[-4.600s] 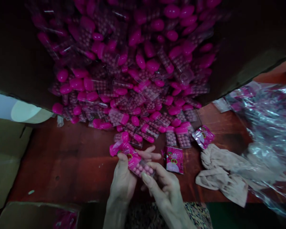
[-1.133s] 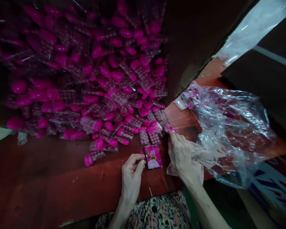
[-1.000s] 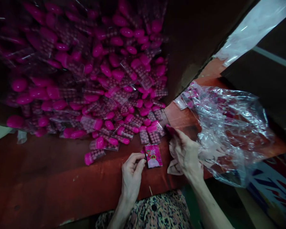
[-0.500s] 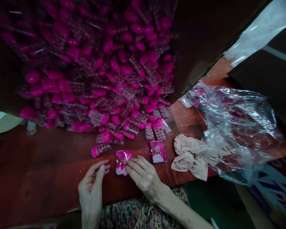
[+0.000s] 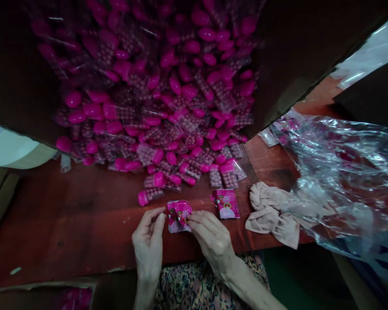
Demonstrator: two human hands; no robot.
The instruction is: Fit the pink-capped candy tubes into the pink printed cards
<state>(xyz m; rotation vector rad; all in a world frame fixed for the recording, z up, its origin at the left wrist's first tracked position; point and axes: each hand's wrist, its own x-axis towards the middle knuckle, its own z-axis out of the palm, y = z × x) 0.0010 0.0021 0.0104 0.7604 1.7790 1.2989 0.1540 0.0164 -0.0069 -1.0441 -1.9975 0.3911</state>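
Observation:
My right hand (image 5: 213, 241) is closed, its fingertips at the right edge of a small glossy pink printed card (image 5: 176, 215) on the table. The card looks bent or layered; I cannot tell whether it is one piece or several. Just left of it is my left hand (image 5: 149, 239), thumb and fingers curved with a slight gap and nothing visible in them. A small stack of similar pink cards (image 5: 228, 204) lies beyond my right hand. Behind the hands spreads a large heap of clear tubes with pink caps (image 5: 153, 181), filled with small pale pink balls.
The heap spills from a dark open box (image 5: 278, 82) onto the reddish-brown table (image 5: 84, 219). To the right are a crumpled beige cloth (image 5: 271, 215) and a large clear plastic bag (image 5: 339, 172). A pale round container (image 5: 16, 148) stands at the left.
The view has shifted, so the scene appears further right. My left hand has come nearer the card's left edge, with its fingers less extended. My right fingertips stay at the card.

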